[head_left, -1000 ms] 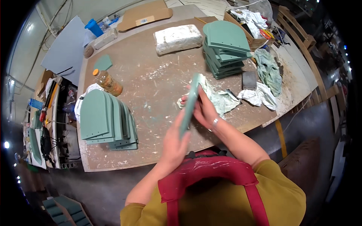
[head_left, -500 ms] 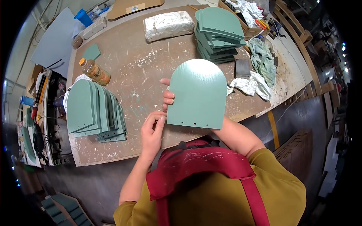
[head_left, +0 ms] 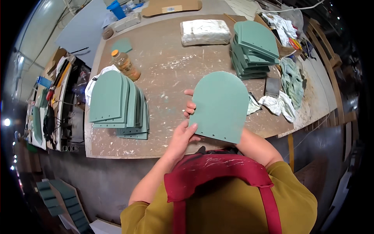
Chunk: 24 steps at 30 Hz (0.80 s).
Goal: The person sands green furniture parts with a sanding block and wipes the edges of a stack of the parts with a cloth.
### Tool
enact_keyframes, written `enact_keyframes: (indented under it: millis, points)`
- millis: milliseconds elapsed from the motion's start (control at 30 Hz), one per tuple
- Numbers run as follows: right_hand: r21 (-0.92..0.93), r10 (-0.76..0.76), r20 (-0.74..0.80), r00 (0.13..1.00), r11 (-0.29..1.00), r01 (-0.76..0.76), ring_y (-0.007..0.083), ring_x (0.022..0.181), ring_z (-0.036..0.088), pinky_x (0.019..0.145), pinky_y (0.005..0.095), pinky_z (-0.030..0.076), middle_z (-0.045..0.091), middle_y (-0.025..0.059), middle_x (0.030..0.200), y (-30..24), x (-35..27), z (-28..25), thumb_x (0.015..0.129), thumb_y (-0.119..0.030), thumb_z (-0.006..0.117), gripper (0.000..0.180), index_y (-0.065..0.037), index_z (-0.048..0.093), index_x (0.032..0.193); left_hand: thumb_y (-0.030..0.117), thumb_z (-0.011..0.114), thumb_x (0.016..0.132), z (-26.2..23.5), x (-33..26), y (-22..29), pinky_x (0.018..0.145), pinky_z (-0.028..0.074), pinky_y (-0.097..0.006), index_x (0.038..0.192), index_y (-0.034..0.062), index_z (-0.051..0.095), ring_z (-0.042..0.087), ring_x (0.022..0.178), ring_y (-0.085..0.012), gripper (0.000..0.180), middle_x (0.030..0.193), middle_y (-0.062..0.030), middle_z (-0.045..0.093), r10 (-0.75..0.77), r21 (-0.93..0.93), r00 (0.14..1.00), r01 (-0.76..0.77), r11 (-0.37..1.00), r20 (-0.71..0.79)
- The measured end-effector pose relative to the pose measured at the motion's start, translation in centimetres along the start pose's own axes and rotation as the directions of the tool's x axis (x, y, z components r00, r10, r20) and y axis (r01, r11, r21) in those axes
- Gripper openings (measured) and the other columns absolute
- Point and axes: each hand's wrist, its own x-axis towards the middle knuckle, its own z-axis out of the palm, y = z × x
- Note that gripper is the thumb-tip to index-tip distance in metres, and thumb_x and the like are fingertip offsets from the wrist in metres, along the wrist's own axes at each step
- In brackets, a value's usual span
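Observation:
A green arch-topped panel (head_left: 220,105) with small holes along its straight lower edge is held up over the front of the table. My right hand (head_left: 189,104) supports it from behind; the palm is hidden, and its fingertips curl round the panel's left edge. At the lower left corner, my left hand (head_left: 183,137) pinches the panel, thumb at the front face and fingers beneath. Similar green panels lean in a stack (head_left: 107,97) on the left of the table. Another pile of them (head_left: 255,43) lies at the far right.
A worktable (head_left: 163,78) marked with paint carries a bottle with an orange cap (head_left: 125,66), a white wrapped block (head_left: 205,32) and a flat green piece (head_left: 122,45). At the right are a grey block (head_left: 272,86), white rags (head_left: 279,106) and a green-stained cloth (head_left: 292,84).
The view has shifted, so the table appears further right. The panel has tilted and lost its bright glare. My left hand has moved from beside its edge onto the lower left corner.

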Motion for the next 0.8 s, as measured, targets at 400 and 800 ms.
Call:
enact_keyframes:
  millis: [400, 800]
  points:
    - [-0.384, 0.031, -0.143, 0.989, 0.92, -0.084, 0.0223, 0.123, 0.056, 0.101, 0.0379, 0.048, 0.05, 0.0122, 0.143, -1.6, 1.6, 3.8, 0.103, -0.042, 0.047, 0.067, -0.006, 0.023, 0.154, 0.026, 0.051, 0.103, -6.2, -6.9, 10.1, 0.075, 0.056, -0.027, 0.124, 0.002, 0.051, 0.069, 0.083, -0.0183, 0.031, 0.103, -0.0105, 0.069, 0.343, 0.046, 0.927, -0.34, 0.939, -0.155]
    - [-0.838, -0.147, -0.231, 0.962, 0.532, -0.12, 0.0133, 0.081, 0.061, 0.068, 0.0299, 0.049, 0.065, 0.0069, 0.094, 6.2, 17.7, 8.0, 0.09, -0.012, 0.07, 0.088, -0.009, 0.013, 0.157, 0.05, 0.044, 0.102, -22.1, -9.0, 22.6, 0.094, 0.043, -0.033, 0.12, 0.0076, 0.062, 0.059, 0.108, -0.0144, 0.049, 0.12, -0.0048, 0.065, 0.703, 0.766, 0.629, -0.255, 0.59, -0.332]
